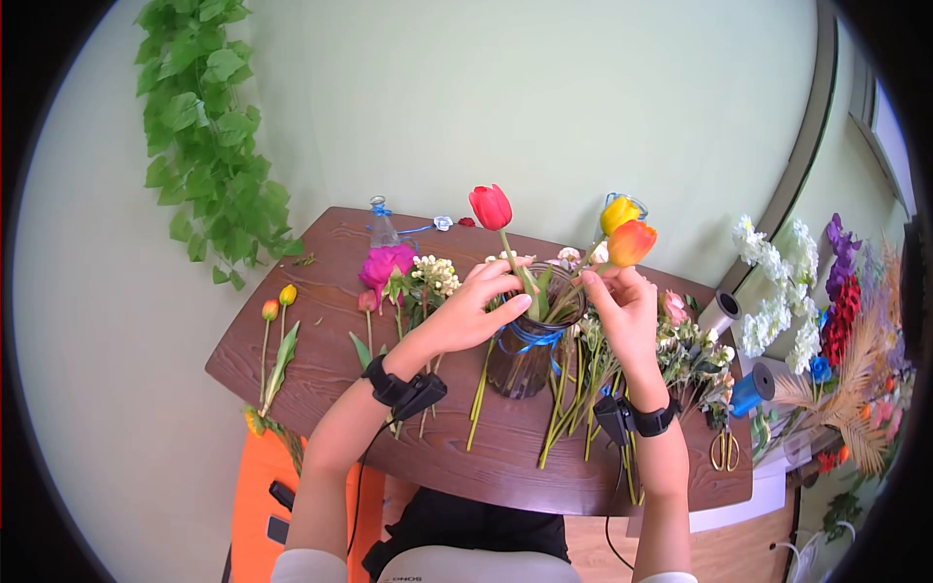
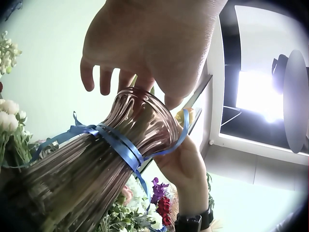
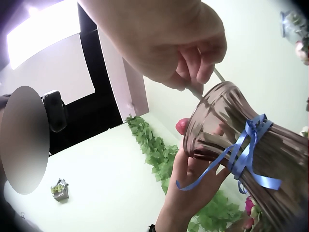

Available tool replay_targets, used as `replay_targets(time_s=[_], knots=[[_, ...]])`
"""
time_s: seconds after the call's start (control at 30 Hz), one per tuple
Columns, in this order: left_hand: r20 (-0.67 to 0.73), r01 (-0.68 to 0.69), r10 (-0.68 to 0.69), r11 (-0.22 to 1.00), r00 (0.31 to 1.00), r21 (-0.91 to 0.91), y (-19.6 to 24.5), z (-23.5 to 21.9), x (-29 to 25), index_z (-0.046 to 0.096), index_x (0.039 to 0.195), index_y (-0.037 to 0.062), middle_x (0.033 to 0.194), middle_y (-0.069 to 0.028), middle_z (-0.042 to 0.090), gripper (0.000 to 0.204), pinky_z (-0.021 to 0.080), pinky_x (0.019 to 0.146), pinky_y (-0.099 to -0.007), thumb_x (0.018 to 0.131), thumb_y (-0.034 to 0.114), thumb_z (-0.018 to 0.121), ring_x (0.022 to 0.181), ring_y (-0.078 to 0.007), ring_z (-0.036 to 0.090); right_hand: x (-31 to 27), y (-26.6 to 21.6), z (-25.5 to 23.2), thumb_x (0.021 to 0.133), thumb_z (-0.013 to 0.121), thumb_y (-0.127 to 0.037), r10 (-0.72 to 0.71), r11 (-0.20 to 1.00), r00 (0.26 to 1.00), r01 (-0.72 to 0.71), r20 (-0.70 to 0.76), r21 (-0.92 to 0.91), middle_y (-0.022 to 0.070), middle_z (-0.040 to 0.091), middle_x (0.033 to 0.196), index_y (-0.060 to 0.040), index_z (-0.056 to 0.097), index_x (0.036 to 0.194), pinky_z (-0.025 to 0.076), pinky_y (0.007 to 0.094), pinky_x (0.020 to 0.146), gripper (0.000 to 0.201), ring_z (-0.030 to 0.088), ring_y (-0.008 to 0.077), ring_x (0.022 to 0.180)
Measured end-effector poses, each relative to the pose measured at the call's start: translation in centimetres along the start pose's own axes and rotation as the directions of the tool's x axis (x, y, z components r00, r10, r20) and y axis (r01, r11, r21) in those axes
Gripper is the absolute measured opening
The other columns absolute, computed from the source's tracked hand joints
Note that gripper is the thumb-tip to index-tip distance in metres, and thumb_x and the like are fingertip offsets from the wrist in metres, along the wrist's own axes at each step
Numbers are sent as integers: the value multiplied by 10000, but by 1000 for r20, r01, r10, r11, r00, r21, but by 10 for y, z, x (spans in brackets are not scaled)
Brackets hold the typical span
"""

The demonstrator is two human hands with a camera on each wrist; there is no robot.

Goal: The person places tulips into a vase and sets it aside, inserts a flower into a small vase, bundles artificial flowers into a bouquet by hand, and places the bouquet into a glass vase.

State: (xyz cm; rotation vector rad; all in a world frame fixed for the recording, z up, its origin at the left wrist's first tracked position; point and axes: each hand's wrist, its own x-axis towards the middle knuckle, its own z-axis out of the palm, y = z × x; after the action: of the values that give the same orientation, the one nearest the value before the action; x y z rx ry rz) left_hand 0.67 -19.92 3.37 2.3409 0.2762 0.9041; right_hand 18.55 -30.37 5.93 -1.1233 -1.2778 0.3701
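With our right hand [image 1: 630, 309] we pinch a tulip stem [image 3: 195, 93]; our left hand [image 1: 474, 309] spreads its fingers by the vase [image 1: 518, 371].

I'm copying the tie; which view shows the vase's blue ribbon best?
The right wrist view: the blue ribbon shows large, its knot facing the camera. Left wrist shows wraps and loose ends; head shows it small.

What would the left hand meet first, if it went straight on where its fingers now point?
Most likely the red tulip's stem, right by the fingers at the vase's mouth; depth is unclear, so they may already touch.
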Motion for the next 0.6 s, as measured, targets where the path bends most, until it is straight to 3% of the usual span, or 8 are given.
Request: replay_targets(time_s=[0.23, 0.6], knots=[[3, 6, -6, 1000, 1000, -16, 2, 0, 0, 559, 1041, 55, 1301, -106, 357, 267, 246, 981, -377, 860, 225, 462, 1199, -259, 314, -8, 5, -2, 782, 607, -119, -42, 998, 999, 40, -25, -53, -15, 556, 616, -1, 592, 795, 349, 185, 486, 120, 472, 22, 553], [-13, -2, 1, 999, 1000, -42, -1, 3, 0, 554, 1037, 55, 1286, -108, 367, 247, 282, 962, -365, 853, 200, 474, 1196, -243, 336, -17, -1, 0, 758, 622, -108, -41, 995, 998, 36, -49, -98, -21, 575, 661, -15, 599, 840, 347, 174, 500, 126, 491, 20, 574]])
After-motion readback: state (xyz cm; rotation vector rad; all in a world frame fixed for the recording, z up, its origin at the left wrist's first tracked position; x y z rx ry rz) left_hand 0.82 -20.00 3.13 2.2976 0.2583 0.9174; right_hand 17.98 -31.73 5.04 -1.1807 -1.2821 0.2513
